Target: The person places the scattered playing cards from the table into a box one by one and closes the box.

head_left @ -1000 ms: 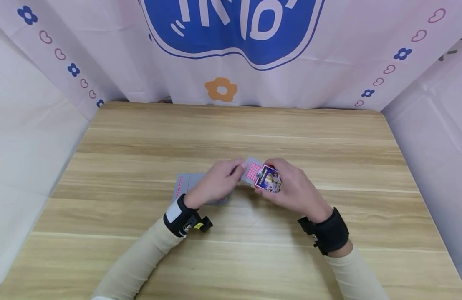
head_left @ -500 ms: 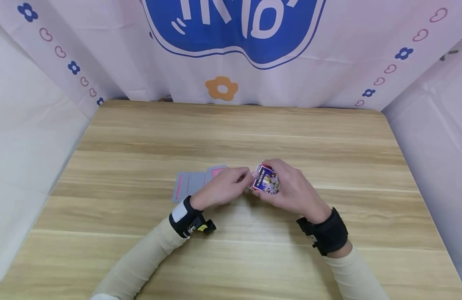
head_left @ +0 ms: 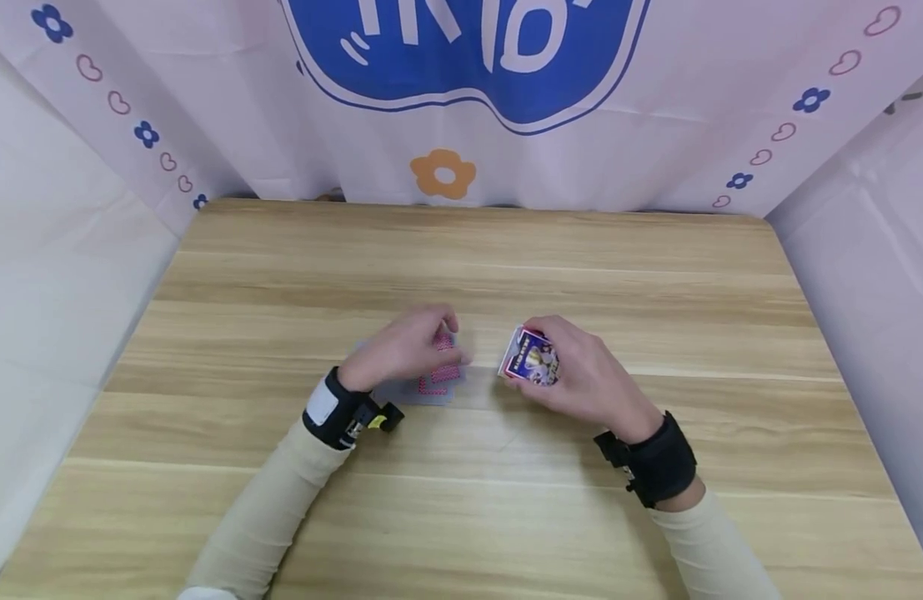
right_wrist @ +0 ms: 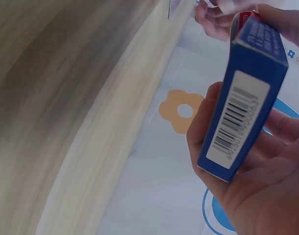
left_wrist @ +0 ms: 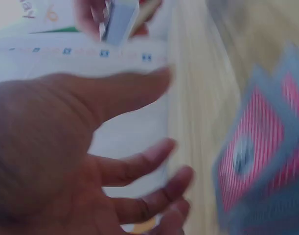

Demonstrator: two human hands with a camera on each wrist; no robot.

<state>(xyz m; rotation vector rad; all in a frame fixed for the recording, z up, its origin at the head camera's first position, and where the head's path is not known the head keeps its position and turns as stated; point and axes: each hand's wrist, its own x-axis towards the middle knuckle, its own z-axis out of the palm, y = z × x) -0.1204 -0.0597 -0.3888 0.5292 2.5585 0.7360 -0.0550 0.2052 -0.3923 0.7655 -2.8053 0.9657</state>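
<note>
My right hand (head_left: 581,375) grips a small blue playing card box (head_left: 534,360) above the table. A barcode shows on the box's narrow blue side (right_wrist: 240,117) in the right wrist view. Over several playing cards (head_left: 444,372) lying on the table, my left hand (head_left: 401,348) hovers with its fingers apart. Nothing lies between the left thumb and fingers (left_wrist: 139,166) in the left wrist view, which is blurred. The cards' red-patterned backs (left_wrist: 252,142) face up and overlap there. In the head view, the left hand hides part of them.
The wooden table (head_left: 461,517) spans the area under both hands. At its far edge hangs a white curtain (head_left: 551,171) with a blue emblem and printed flowers. Pale cloth walls (head_left: 63,275) stand at both sides.
My left hand pulled a card leftward from the box, reached back to the box, then moved left over the cards on the table. My right hand has held the box nearly still.
</note>
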